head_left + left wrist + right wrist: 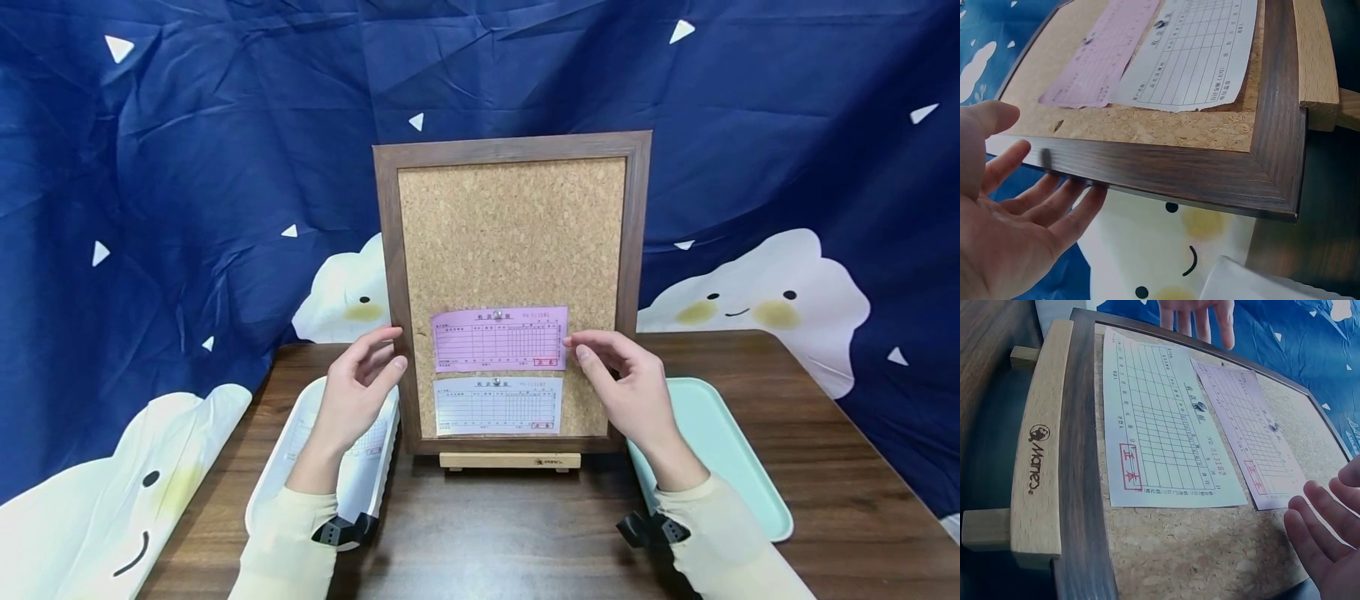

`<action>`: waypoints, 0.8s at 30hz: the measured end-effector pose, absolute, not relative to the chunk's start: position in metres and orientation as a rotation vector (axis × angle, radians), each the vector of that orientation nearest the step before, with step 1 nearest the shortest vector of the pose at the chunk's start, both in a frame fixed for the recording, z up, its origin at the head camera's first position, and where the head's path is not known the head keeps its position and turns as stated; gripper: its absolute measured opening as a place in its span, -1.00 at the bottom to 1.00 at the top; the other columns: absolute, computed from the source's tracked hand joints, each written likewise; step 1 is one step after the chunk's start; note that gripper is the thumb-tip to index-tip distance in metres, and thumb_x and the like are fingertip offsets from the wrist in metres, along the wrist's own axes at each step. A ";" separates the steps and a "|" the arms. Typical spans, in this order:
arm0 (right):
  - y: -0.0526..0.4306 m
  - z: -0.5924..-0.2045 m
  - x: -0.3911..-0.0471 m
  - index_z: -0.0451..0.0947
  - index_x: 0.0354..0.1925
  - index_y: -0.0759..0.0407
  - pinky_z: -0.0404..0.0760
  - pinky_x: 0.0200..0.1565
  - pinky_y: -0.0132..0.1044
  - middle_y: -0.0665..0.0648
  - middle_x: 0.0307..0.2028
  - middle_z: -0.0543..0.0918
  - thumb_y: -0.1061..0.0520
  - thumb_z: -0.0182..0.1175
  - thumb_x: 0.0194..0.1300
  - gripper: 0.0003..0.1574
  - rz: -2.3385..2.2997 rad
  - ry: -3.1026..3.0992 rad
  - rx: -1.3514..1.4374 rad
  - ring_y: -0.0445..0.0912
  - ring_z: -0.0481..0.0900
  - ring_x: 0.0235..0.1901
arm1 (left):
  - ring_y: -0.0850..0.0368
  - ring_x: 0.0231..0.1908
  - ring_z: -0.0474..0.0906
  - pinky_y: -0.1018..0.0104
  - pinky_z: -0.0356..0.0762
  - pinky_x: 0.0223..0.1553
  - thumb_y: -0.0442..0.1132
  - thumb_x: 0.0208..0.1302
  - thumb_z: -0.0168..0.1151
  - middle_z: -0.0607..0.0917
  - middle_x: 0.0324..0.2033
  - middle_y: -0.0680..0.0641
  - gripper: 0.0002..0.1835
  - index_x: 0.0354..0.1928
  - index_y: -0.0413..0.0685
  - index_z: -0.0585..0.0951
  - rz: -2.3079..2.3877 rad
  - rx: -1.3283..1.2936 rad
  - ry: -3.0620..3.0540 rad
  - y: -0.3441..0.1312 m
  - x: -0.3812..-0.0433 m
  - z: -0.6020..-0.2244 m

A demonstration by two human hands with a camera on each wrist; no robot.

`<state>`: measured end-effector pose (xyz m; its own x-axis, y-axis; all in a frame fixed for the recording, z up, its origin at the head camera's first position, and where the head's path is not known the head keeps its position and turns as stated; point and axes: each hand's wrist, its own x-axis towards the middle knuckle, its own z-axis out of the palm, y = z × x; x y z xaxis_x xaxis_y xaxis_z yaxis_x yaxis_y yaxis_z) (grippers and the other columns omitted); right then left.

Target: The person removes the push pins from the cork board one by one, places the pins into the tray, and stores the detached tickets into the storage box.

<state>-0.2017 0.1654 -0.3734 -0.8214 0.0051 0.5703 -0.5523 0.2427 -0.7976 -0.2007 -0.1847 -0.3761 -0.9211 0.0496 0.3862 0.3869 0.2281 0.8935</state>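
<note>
A cork board (517,233) in a dark wooden frame (633,233) stands upright. Pinned low on it are a pink receipt slip (480,343) and, beneath that, a white receipt slip (480,408), each with a pin near its top. My left hand (351,408) is at the frame's left edge, its relaxed fingers at the outer side in the left wrist view, thumb apart. Beside the pink slip's right edge, my right hand (637,396) has loosely bent fingers. The right wrist view shows that hand (1332,540) holding nothing; whether its fingertips touch the slip, I cannot tell.
A light wooden stand (510,461) supports the board on the brown table (480,542). To the left, a white tray (258,492) contains a printed slip (371,442). A mint-green tray (720,442) lies at right. Behind hangs a blue cloth (187,167) with cloud prints.
</note>
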 end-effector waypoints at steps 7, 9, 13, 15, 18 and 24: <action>0.162 -0.372 -0.205 0.71 0.04 0.44 0.72 -0.02 -0.53 0.44 -0.03 0.79 0.36 0.25 0.52 -0.79 1.638 -2.055 0.507 -0.34 0.77 -0.08 | -0.30 0.46 0.48 -0.02 0.48 0.46 -0.31 0.54 0.28 0.45 0.55 -0.21 -0.52 0.44 -0.19 0.55 -1.719 -0.395 -2.274 -0.183 -0.204 -0.375; 0.162 -0.372 -0.206 0.71 0.04 0.45 0.73 -0.03 -0.53 0.45 -0.03 0.79 0.37 0.24 0.52 -0.79 1.644 -2.052 0.508 -0.33 0.77 -0.08 | -0.31 0.46 0.48 -0.02 0.50 0.45 -0.31 0.54 0.28 0.42 0.56 -0.22 -0.52 0.44 -0.19 0.54 -1.722 -0.393 -2.282 -0.182 -0.205 -0.376; 0.161 -0.372 -0.208 0.71 0.04 0.44 0.73 -0.02 -0.52 0.43 -0.04 0.80 0.37 0.24 0.52 -0.79 1.642 -2.050 0.516 -0.33 0.77 -0.07 | -0.32 0.45 0.49 0.44 0.54 0.32 -0.31 0.54 0.28 0.33 0.60 -0.25 -0.52 0.43 -0.19 0.55 -1.734 -0.398 -2.283 -0.181 -0.206 -0.377; 0.160 -0.371 -0.209 0.72 0.04 0.44 0.72 -0.01 -0.53 0.40 -0.05 0.80 0.37 0.24 0.52 -0.78 1.643 -2.047 0.521 -0.34 0.76 -0.07 | -0.31 0.44 0.50 0.60 0.50 0.24 -0.32 0.53 0.28 0.31 0.61 -0.26 -0.52 0.42 -0.20 0.56 -1.734 -0.405 -2.277 -0.180 -0.207 -0.377; 0.158 -0.371 -0.210 0.72 0.03 0.45 0.72 -0.01 -0.52 0.36 -0.06 0.80 0.38 0.24 0.51 -0.79 1.663 -2.038 0.530 -0.33 0.76 -0.08 | -0.27 0.41 0.54 0.48 0.53 0.30 -0.33 0.51 0.30 0.30 0.60 -0.25 -0.52 0.41 -0.21 0.57 -1.735 -0.423 -2.266 -0.178 -0.208 -0.377; 0.153 -0.370 -0.211 0.71 0.03 0.46 0.70 0.00 -0.55 0.43 -0.04 0.80 0.39 0.25 0.50 -0.79 1.667 -2.041 0.548 -0.35 0.76 -0.08 | -0.32 0.49 0.42 -0.24 0.44 0.45 -0.31 0.51 0.31 0.27 0.61 -0.24 -0.53 0.40 -0.18 0.58 -1.736 -0.442 -2.273 -0.174 -0.210 -0.376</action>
<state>-0.2110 0.1530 -0.3699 -0.8217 -0.0243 0.5694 -0.5628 0.1920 -0.8040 -0.2100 -0.1740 -0.3763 -0.9235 0.0892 0.3731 0.3834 0.2457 0.8903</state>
